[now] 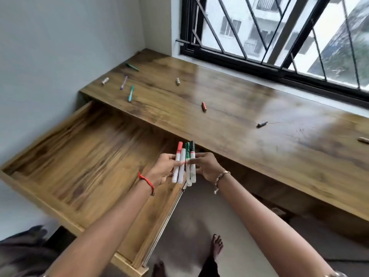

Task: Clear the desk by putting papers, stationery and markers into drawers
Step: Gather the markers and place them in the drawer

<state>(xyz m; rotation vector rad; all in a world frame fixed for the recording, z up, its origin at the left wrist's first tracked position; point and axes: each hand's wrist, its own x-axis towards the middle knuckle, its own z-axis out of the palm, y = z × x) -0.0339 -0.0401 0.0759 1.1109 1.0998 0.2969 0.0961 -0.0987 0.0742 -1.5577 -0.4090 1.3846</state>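
**Four markers in hand, over the drawer's edge**

My left hand (163, 168) is curled round a bundle of markers (184, 164), and my right hand (205, 166) pinches the same bundle from the other side. Count: four, with one red cap, one green, one black and one pale.

The bundle hangs above the right rim of the open drawer (79, 156), not well over its floor. Risk: if the grip loosens here, a round barrel could slip outside the rim and drop to the floor by my bare feet.

On the desk (239, 124) beyond lie three pens (130, 93) near the far left corner. Five short stubs (203, 106) are scattered well apart; I cannot tell what they are.
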